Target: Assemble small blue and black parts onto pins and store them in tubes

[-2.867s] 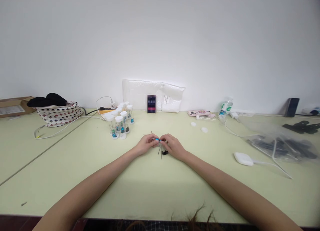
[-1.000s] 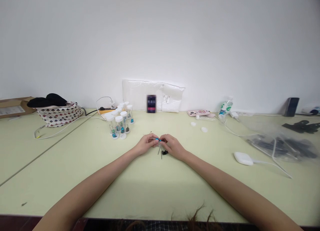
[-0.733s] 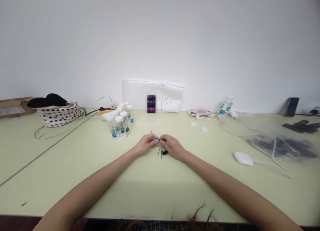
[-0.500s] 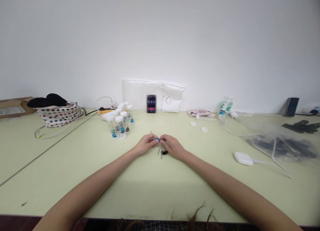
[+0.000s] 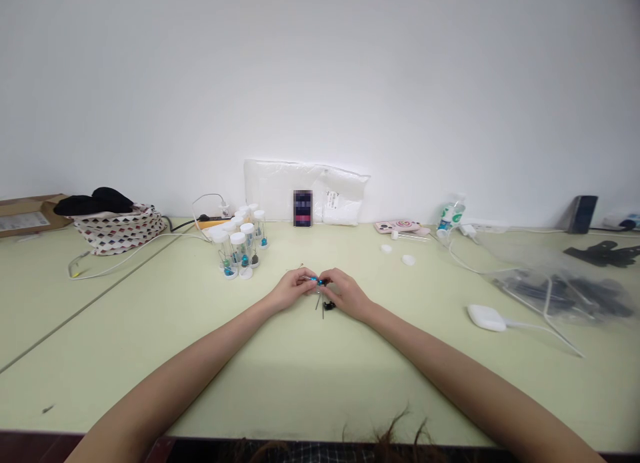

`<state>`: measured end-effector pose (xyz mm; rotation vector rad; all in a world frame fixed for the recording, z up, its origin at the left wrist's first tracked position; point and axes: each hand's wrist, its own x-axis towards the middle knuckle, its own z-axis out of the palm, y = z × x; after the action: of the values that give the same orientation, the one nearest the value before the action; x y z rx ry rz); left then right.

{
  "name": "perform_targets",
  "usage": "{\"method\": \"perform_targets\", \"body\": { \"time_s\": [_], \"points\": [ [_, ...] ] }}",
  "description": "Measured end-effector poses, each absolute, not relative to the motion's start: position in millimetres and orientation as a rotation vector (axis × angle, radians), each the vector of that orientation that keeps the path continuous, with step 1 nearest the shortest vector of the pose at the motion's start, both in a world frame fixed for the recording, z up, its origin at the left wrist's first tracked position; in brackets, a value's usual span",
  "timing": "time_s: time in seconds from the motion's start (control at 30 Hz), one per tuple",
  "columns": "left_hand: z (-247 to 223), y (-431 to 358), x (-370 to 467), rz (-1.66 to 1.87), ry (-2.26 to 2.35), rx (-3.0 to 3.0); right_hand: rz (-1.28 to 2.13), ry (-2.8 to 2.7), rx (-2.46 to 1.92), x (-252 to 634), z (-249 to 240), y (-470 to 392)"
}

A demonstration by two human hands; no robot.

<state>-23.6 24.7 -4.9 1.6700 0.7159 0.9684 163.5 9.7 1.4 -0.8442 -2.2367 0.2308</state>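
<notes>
As I watch, the left hand (image 5: 293, 290) pinches a small, shiny blue piece (image 5: 314, 279) between fingertips, the right hand (image 5: 347, 295) gripping it too, near a knobbly black object (image 5: 330, 305)

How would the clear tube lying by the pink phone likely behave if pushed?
The tube would probably roll, since it looks round and lies on its side, perhaps in a curve because its white cap looks wider than the body. Its straight, see-through wall suggests it is stiff and fairly light.
</notes>
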Motion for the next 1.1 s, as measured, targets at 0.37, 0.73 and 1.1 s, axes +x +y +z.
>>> {"method": "perform_targets", "body": {
  "time_s": [0.37, 0.73, 1.1],
  "points": [
    [-4.2, 23.7, -23.2, 0.965, 0.721, 1.671, 0.232, -2.244, -0.864, 163.1, 2.9, 8.2],
    [-3.2, 23.3, -23.2, 0.959, 0.723, 1.676, 0.269, -2.244, -0.86, 162.8, 1.7, 9.0],
    [-4.7, 24.0, -23.7, 0.962, 0.711, 1.668, 0.29, -2.249, -0.875, 162.8, 2.9, 8.1]
  ]
}}
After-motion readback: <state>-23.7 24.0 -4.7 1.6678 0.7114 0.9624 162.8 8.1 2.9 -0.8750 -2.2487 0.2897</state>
